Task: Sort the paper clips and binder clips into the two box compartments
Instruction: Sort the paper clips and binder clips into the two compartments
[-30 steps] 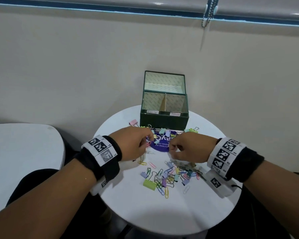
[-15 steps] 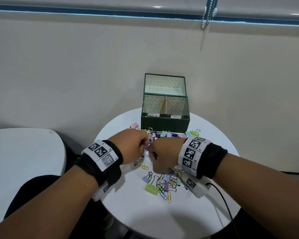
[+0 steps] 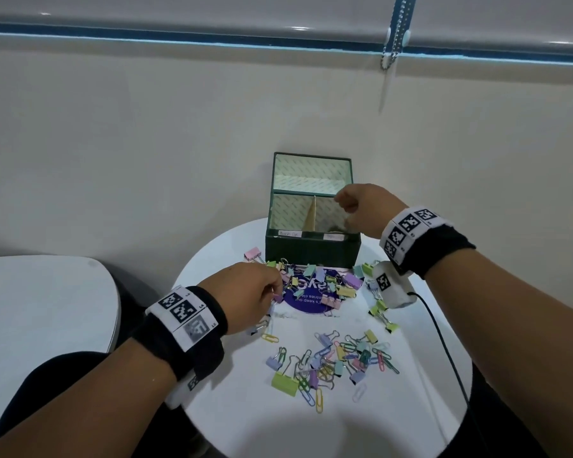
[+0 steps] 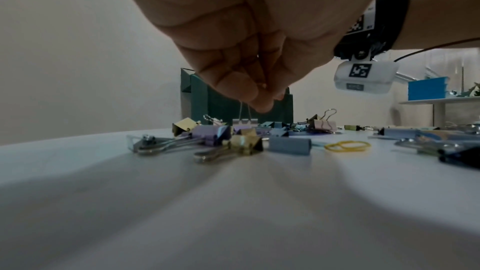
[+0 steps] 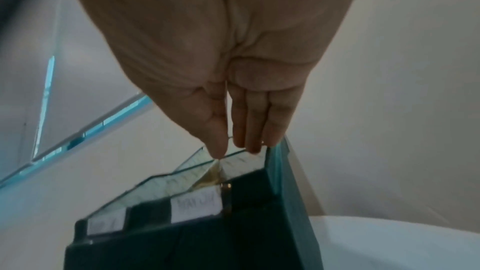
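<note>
Since half a second ago the right hand (image 3: 356, 201) has lifted to frame centre over the dark green divided cardboard box (image 3: 312, 249)'s right compartment, fingertips (image 5: 221, 147) pinched together on something I can't make out, probably mid-drop, while the left hand (image 3: 245, 292) pinches a lilac metal binder clip (image 4: 244, 125) by its wire handle, next needing the other compartment.

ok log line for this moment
left hand pinches binder clip handle | right hand over box right compartment | contents of right fingers unclear

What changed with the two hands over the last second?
The right hand left the clip pile and rose to the green box, now above its right compartment. The left hand stayed low at the pile's left edge, pinching a binder clip by its wire handle. Box and table unmoved.
</note>
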